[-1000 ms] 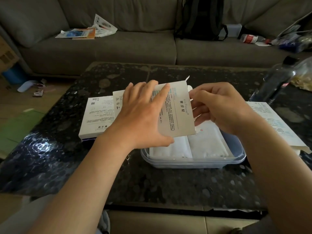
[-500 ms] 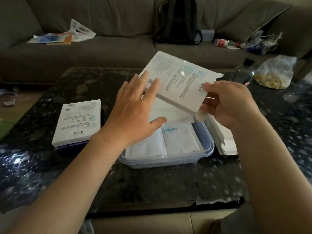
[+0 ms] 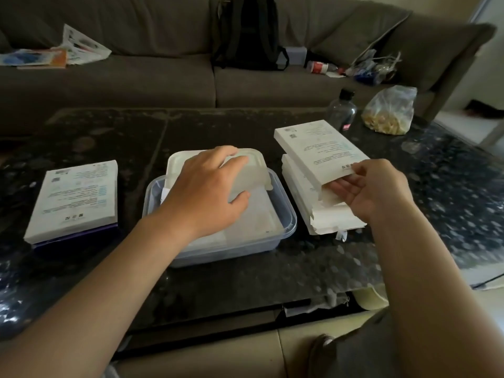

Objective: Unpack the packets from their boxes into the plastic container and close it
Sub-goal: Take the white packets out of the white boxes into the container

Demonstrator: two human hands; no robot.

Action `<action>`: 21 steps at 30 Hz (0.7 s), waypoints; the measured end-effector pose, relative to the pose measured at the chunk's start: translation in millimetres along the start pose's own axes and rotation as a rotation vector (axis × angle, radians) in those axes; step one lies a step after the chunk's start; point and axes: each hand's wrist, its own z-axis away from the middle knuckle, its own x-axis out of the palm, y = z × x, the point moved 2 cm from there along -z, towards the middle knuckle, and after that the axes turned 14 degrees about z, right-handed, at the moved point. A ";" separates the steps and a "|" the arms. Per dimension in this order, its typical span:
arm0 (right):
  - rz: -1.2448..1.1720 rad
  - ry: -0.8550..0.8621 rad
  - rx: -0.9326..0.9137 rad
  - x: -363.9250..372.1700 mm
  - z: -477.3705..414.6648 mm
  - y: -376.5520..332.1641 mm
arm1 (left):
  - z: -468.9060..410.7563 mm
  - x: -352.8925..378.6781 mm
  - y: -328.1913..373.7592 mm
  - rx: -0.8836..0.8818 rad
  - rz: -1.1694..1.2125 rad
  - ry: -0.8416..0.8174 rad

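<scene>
- My right hand [image 3: 373,192] pinches a seemingly emptied box [image 3: 319,151] onto the stack at 3 o'clock.
- My left hand [image 3: 207,192] grips the lid [image 3: 180,162] over the plastic container [image 3: 289,223], centre desk, packets [image 3: 261,222] inside.
- Next, I judge: seat the lid squarely and press.

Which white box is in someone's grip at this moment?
The box right of the plastic container, atop the opened boxes: the right hand pinches its open near end. The left box lies untouched.
</scene>
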 end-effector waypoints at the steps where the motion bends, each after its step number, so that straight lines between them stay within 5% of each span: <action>1: -0.005 0.002 0.008 -1.4 0.3 2.0 | 0.6 1.2 1.2 -0.001 0.002 0.001; 11: 0.113 0.044 0.047 -10.2 3.9 12.4 | 4.5 2.1 -2.9 -0.030 0.023 -0.006; 21: 0.770 0.317 -0.120 -23.5 0.4 11.9 | 4.8 -1.5 -11.4 -0.062 0.025 -0.002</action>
